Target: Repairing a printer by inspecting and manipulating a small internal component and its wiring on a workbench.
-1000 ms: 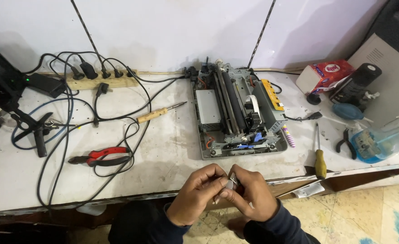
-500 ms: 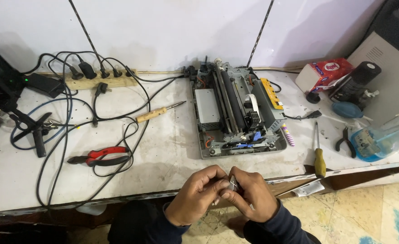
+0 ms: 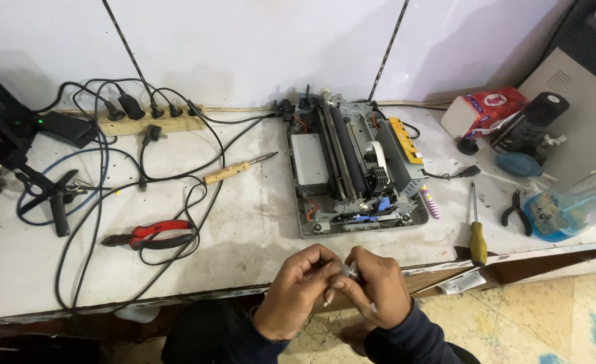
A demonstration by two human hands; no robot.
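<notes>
Below opened printer chassis (image 3: pixel 352 165) | left hand (image 3: pixel 298 286), right hand (image 3: pixel 377 286) pinched together on small part (image 3: pixel 349 271) | grip firmly, work over bench (image 3: pixel 244 236).

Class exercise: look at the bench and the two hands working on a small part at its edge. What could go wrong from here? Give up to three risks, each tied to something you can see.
1. The small part is pinched between the left hand and right hand past the bench edge; if it slips, it likely drops to the floor.
2. The cables loop around the pliers; a snag could drag tools off.
3. The screwdriver lies near the edge and could roll off.
</notes>
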